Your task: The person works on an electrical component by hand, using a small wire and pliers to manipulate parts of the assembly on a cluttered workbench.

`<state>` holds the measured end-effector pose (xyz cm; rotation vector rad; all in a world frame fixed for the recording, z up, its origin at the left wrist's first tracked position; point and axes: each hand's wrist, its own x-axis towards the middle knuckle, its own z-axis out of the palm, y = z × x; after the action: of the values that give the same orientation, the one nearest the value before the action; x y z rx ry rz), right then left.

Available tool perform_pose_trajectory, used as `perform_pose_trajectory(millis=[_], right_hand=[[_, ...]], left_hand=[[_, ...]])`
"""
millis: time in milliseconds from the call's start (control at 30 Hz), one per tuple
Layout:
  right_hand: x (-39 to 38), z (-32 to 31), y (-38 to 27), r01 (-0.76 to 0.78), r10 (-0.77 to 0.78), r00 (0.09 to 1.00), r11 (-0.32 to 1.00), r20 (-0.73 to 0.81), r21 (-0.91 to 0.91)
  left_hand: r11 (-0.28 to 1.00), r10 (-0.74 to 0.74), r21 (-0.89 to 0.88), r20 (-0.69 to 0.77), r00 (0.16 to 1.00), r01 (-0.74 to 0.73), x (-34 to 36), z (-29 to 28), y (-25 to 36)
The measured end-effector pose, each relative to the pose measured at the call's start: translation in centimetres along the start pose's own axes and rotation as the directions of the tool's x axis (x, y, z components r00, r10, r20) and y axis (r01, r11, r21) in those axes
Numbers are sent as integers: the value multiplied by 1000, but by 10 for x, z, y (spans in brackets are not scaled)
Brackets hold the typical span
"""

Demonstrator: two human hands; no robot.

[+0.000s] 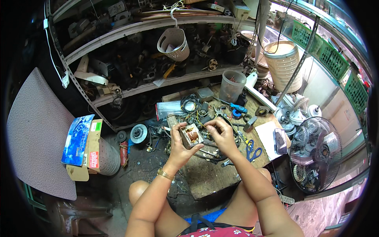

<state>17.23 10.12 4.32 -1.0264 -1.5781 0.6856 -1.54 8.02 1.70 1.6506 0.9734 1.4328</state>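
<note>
Head view: coil [192,136] in left hand [178,148], tilted, open face up, raised above the table [209,177]; left fingers and thumb closed around its casing. Right hand [224,138] just beside it, fingers drawn narrow; cannot tell whether they pinch anything. Tangled wires [191,104] lie beyond the hands. To the right on the table: scissors [257,153], and phone [280,141] on paper [265,136]. Fan [316,155] stands farther right.

The coil [192,136] is copper-brown, the bracelet [165,174] gold, the scissors [249,150] blue-handled, the crates [333,62] green. White flowers pattern the red shirt [223,233]; the bench [205,181] is tan.
</note>
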Motion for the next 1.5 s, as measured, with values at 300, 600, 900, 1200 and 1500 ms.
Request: perform_pose_trajectory(millis=[300,600,900,1200,1500], right_hand=[[-18,8,-12,-332,248,933,874,261,355],[-9,-7,0,-283,250,868,959,430,14],[-4,-14,-22,-326,81,896,788,436,523],[-12,13,-14,-225,93,974,529,208,818],[-9,-12,-24,-203,21,931,861,364,467]], left_hand=[[900,169,407,2,986,-155,3,14,-5],[537,366,720,270,891,-439,3,10,-7],[838,50,545,3,999,-43,3,9,-6],[984,-132,-83,261,956,159,-16,30,-8],[939,-261,-160,238,936,303,-14,20,-8]])
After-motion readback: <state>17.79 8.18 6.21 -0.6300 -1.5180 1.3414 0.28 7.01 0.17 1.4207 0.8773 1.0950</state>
